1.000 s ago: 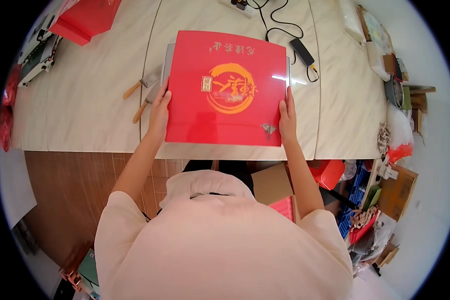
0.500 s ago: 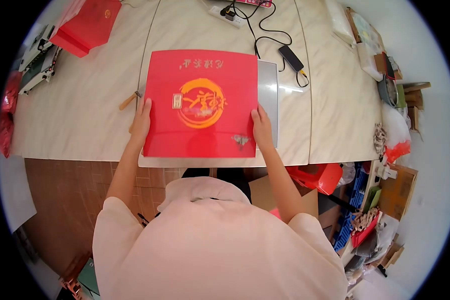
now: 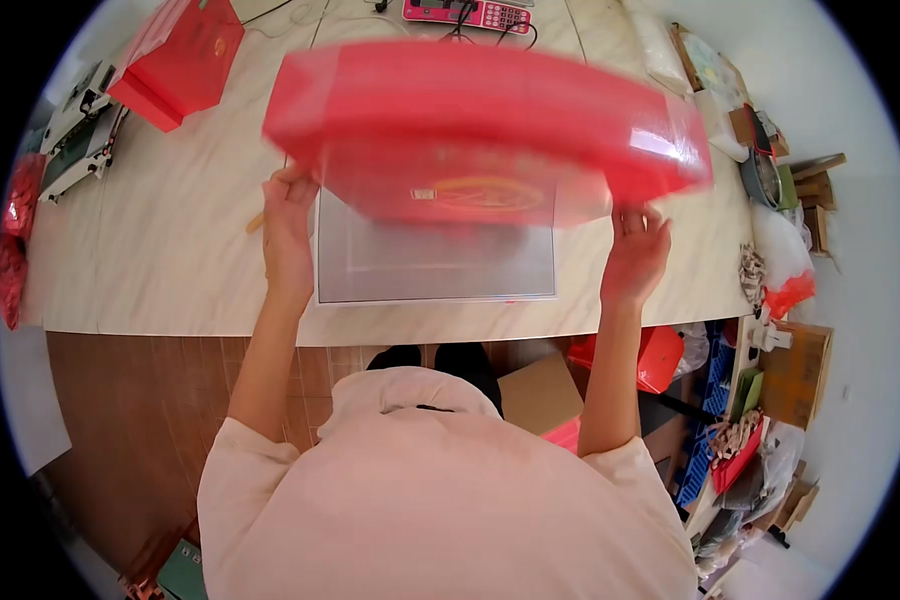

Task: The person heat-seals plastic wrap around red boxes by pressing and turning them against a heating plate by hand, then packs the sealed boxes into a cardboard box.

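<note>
A red gift box (image 3: 470, 95) with an orange round emblem is raised and tilted over the table, smeared by motion, with one side turned up toward me. My left hand (image 3: 290, 230) grips its lower left edge, fingers curled at the box. On the other side, my right hand (image 3: 636, 250) has its fingertips under the lower right corner. Below the box, a flat grey panel (image 3: 435, 268) with a pale rim lies on the table, its far part covered by the box.
Another red box (image 3: 185, 65) stands at the table's far left, beside a metal device (image 3: 85, 140). A pink keypad device (image 3: 470, 14) and dark cables are at the back. Shelves with bags and cartons (image 3: 795, 375) line the right. A wooden handle (image 3: 255, 222) shows left of my hand.
The box has gone from facing me flat to tilted, higher and farther away, uncovering more of the grey panel. My right hand has moved right and up with it.
</note>
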### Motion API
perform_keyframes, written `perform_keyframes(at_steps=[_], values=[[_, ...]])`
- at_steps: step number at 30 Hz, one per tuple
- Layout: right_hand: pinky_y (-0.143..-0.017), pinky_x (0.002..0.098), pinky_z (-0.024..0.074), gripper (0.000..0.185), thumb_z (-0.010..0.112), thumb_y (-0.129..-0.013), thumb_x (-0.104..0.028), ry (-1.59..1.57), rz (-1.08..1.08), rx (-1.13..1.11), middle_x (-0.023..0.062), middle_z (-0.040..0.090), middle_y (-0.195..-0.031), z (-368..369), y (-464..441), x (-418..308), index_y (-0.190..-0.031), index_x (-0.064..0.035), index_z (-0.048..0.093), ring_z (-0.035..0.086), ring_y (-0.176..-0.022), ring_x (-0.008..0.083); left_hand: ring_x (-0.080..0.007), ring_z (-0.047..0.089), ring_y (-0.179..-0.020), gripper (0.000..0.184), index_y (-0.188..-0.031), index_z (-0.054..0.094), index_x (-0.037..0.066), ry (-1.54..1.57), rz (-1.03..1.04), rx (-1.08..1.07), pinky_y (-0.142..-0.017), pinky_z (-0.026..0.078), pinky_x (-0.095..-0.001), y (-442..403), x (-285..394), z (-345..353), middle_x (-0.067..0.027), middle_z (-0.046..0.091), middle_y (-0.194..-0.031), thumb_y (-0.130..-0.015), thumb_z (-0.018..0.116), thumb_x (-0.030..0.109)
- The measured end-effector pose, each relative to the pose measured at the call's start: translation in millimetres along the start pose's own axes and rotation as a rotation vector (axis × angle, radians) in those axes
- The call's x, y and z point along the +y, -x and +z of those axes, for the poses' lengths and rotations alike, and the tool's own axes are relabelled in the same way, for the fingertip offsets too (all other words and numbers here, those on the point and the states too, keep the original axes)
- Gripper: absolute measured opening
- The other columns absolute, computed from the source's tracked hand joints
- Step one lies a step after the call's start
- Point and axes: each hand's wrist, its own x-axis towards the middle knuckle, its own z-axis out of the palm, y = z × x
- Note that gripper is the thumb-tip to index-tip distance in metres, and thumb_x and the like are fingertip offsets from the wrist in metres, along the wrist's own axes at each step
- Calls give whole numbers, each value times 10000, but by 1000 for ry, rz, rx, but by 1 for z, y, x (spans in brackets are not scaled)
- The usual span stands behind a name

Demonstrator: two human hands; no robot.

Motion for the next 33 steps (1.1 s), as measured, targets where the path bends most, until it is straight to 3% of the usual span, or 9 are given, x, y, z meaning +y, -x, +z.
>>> perform_keyframes(at_steps=[2,5,7,11,17,20,24,27,33], values=[[-1017,376,369,412,314,-999,-331,-105,108,280,124,533,-1238,3,28,-8,-1161,3,493,473,-1185,222,-211,381,-1280,556,-1271,422,34,75,-34,30,-1066,278,-359,23,-5,-12,-137,437,-1317,-979,298,492],[-950,345,428,416,291,-1007,-329,-194,147,-13,125,568,-1195,-63,72,38,-1171,-2,489,540,-1097,212,-202,411,-1257,563,-1291,407,36,-151,-228,44,-1058,302,-349,59,-29,-46,-105,457,-1329,-989,263,489],[-935,340,440,424,278,-1011,-338,-395,272,-17,138,570,-1209,-55,96,38,-1160,-2,489,568,-1054,214,-178,422,-1240,534,-1284,410,48,72,-263,-5,-1022,347,-339,78,-26,-48,-108,461,-1331,-995,265,473],[-964,338,417,416,262,-1012,-344,-232,461,155,139,569,-1222,-45,138,35,-1169,-33,489,524,-1133,208,-169,483,-1182,513,-1246,438,43,60,-334,-21,-990,375,-327,125,-35,-56,-112,509,-1282,-1003,248,453],[-1008,334,375,421,477,-944,-251,4,435,112,140,468,-1306,-66,175,50,-1262,18,421,457,-1201,210,-182,388,-1257,511,-1315,323,46,-42,-394,-7,-1029,352,-340,176,-56,-60,-122,398,-1362,-988,329,438],[-972,305,390,479,515,-939,-301,69,727,69,90,471,-1272,-70,178,52,-1318,-38,383,468,-1162,175,-188,360,-1275,561,-1331,296,55,-132,-521,10,-1034,348,-354,181,-55,-49,-116,381,-1359,-954,431,448],[-992,313,368,522,491,-947,-383,136,848,7,91,450,-1297,-84,190,52,-1337,-55,374,445,-1186,178,-201,409,-1252,727,-1381,275,67,-51,-939,105,-1002,389,-365,198,-82,-54,-117,411,-1355,-885,530,533],[-1027,325,325,581,412,-964,-462,350,816,-97,103,440,-1314,-96,213,36,-1358,-40,348,420,-1215,194,-225,443,-1245,771,-1380,337,56,-29,-1130,13,-1016,385,-377,221,-80,-60,-125,437,-1368,-872,465,621],[-1030,349,325,570,324,-994,-442,552,817,-220,160,462,-1308,-100,244,3,-1342,8,350,435,-1221,246,-200,505,-1168,770,-1362,368,17,-172,-1151,18,-956,431,-332,239,-30,-51,-126,497,-1302,-877,479,605]])
